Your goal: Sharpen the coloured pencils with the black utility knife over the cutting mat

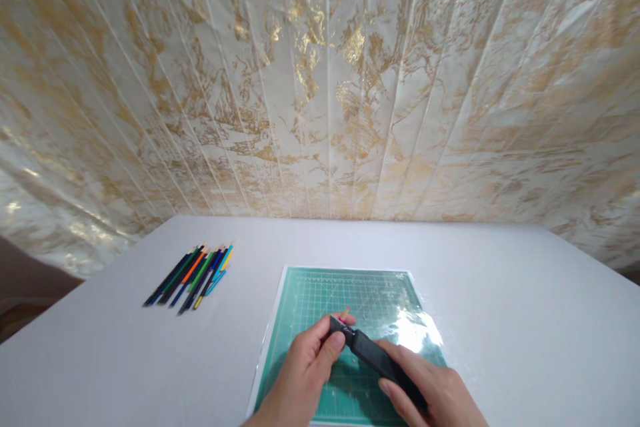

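Over the green cutting mat (300, 300), my left hand (315, 353) is closed on a colored pencil (345, 313). The pencil's bare wooden tip points up past the fingers, with a bit of red or pink below it. Most of its shaft is hidden by the hand. My right hand (430, 380) is wrapped around a black-handled knife (373, 353), slanting up to the left. The knife's dark front end lies against the pencil near its tip, close to my left thumb. Whether the edge is cutting into the wood cannot be made out.
Several colored pencils (195, 273) lie side by side at the left of the white table (480, 267). The mat has a clear cover with a bright glare at its right. Behind the table hangs a white and gold sheet (320, 113). Something brown (35, 273) stands at the left edge.
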{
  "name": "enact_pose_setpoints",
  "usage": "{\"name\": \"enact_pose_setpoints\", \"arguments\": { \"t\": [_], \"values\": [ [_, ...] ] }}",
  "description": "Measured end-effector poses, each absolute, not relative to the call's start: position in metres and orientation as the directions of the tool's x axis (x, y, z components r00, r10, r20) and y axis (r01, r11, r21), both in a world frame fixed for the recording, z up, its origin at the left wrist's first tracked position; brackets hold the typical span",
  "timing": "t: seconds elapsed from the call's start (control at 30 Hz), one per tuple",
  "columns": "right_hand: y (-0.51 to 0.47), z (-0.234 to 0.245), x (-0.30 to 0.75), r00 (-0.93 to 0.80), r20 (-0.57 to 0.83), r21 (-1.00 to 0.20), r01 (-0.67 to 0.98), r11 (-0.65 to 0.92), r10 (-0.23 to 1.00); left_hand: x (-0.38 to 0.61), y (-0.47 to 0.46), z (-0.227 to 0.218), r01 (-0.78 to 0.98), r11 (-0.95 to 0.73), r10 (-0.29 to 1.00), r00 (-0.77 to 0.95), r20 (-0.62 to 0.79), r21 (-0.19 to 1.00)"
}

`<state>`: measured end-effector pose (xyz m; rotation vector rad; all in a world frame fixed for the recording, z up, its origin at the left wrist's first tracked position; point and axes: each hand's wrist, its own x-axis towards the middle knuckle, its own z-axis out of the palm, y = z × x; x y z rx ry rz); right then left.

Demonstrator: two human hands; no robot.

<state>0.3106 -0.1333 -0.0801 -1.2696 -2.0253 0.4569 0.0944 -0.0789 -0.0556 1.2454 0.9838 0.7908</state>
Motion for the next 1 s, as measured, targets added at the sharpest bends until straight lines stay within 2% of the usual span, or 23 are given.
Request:
{"name": "enact_pose_setpoints", "arguments": {
  "t": [0.4, 0.73, 1.0],
  "values": [
    [-0.133, -0.091, 0.313, -0.292, 0.39, -0.548, 0.688, 0.475, 0.873, 0.096, -0.076, -0.058, 0.021, 0.204, 0.884, 0.426, -0.193, 0.979],
    [-0.134, -0.085, 0.311, -0.283, 0.401, -0.511, 0.72, 0.469, 0.871, 0.095, -0.073, -0.072, -0.069, 0.149, 0.895, 0.434, -0.105, 0.986],
    [-0.131, -0.085, 0.312, -0.304, 0.418, -0.467, 0.736, 0.49, 0.856, 0.095, -0.072, -0.077, -0.082, 0.151, 0.896, 0.432, -0.101, 0.985]
  ]
}}
